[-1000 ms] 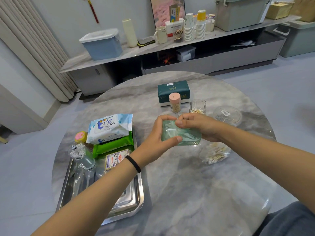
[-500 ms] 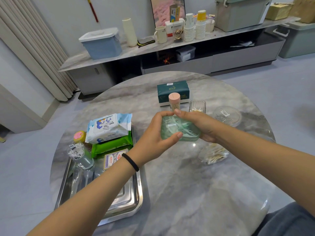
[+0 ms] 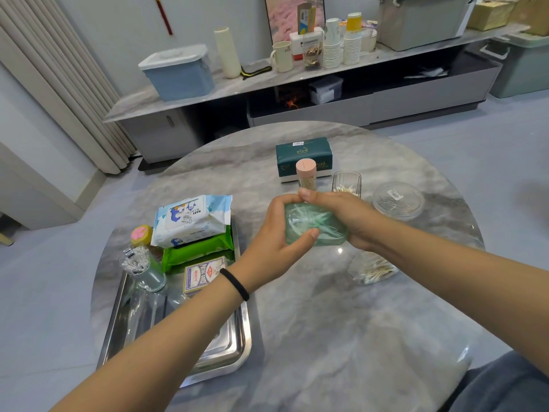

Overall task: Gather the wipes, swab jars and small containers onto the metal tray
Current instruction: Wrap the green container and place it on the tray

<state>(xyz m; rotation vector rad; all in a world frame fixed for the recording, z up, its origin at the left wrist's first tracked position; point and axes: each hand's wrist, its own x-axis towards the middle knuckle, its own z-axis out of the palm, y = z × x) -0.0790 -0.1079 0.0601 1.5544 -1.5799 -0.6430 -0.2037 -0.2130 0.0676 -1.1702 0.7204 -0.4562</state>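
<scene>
Both hands hold a clear green container of thin sticks above the middle of the table. My left hand grips its left side and my right hand covers its top and right side. The metal tray lies at the left. On it sit a white-blue wipes pack stacked on a green wipes pack, a card box, a swab jar and a small yellow-pink container.
On the marble table stand a dark green tissue box, a pink-capped toothpick jar, a clear swab jar, a round clear lidded container and a clear swab pack. A low shelf runs behind.
The two hands have tilted the green container up slightly, so its inside sticks show more. The view has shifted little; nothing else on the table moved.
</scene>
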